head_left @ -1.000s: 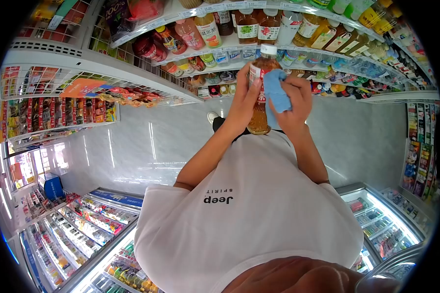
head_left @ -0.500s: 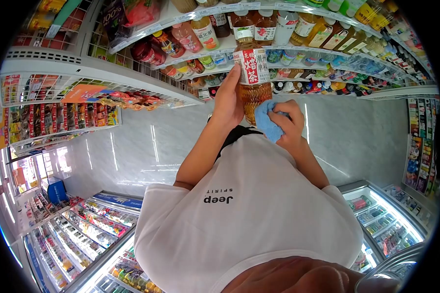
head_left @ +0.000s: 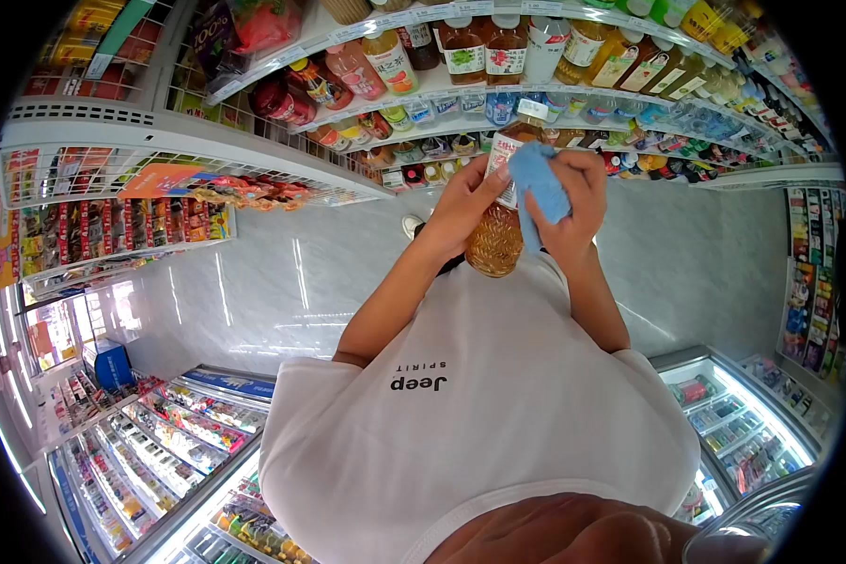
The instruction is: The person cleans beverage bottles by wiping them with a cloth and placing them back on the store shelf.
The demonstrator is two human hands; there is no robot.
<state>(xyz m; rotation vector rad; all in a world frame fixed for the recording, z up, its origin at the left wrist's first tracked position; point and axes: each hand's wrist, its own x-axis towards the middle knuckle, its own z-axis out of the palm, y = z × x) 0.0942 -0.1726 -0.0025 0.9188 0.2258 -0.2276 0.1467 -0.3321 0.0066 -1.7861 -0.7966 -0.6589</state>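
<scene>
the left hand is gripping the bottle, shelves standing beyond it; the right hand, clutching a cloth, is shifting from the bottle's base to its upper side, so wiping is seemingly climbing.

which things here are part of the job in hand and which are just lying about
In hand:
- bottle, in the left hand
- blue cloth, in the right hand, at the bottle's side

Just around:
- shelf bottles
- snack packets
</scene>
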